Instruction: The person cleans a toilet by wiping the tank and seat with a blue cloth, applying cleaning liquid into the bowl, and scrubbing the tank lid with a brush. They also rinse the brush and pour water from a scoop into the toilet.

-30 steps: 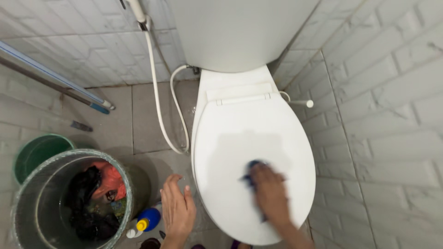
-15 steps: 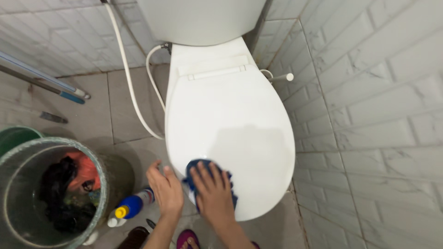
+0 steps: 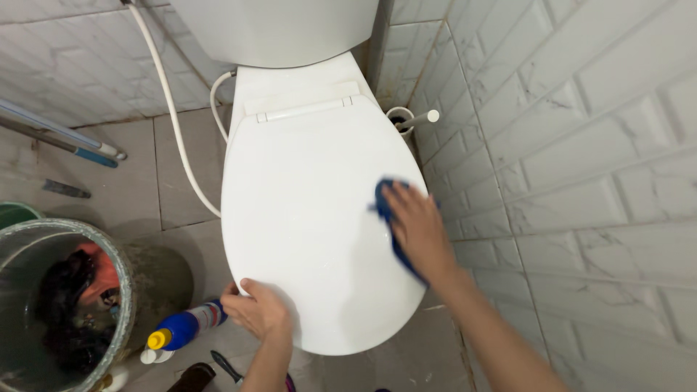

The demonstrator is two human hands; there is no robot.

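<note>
Head view: blue cloth [image 3: 388,218] is pressed flat on the right edge of the closed white toilet lid [image 3: 312,218] by the right hand [image 3: 417,229], fingers spread over it. Lid's front-left rim is gripped by the left hand [image 3: 258,311], fingers curled round the edge. Blue bottle w/ yellow cap [image 3: 178,330] lies on floor nr left hand, beside grey bucket [image 3: 123,290]; white hose [image 3: 170,101] runs along the wall
</note>
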